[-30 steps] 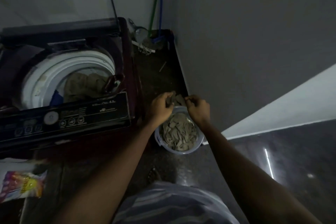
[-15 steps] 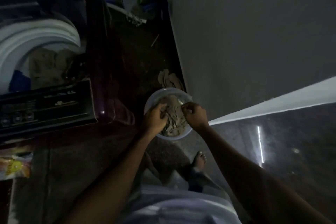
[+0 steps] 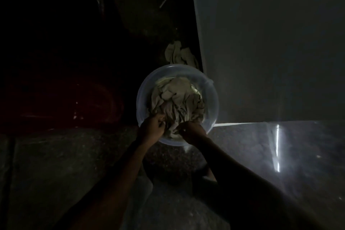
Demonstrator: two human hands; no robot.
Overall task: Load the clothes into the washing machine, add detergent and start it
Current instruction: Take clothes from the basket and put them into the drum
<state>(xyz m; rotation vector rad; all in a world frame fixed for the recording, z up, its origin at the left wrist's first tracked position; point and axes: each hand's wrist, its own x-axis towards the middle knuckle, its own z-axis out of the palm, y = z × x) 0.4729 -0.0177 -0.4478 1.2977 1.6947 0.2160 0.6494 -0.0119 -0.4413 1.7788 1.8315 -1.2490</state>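
A translucent plastic bucket (image 3: 141, 99) stands on the dark floor beside the wall, filled with crumpled khaki clothes (image 3: 175, 99). My left hand (image 3: 152, 127) reaches over the bucket's near rim and grips a fold of the cloth. Beside it, my right hand (image 3: 192, 131) also holds the cloth at the near edge. Another khaki garment (image 3: 179, 53) lies on the floor just beyond the bucket. The washing machine (image 3: 61, 102) shows only as a dark maroon side at the left; its drum is out of view.
A grey wall (image 3: 261, 43) rises right of the bucket, its base edge running down to the polished floor (image 3: 280, 155) with a bright reflection. Thin sticks and clutter (image 3: 164, 0) lie at the far end of the narrow gap. The scene is very dim.
The view has dropped closer over the bucket and the washing machine top has left the frame. Both hands went from holding cloth above the bucket to gripping the pile inside it.
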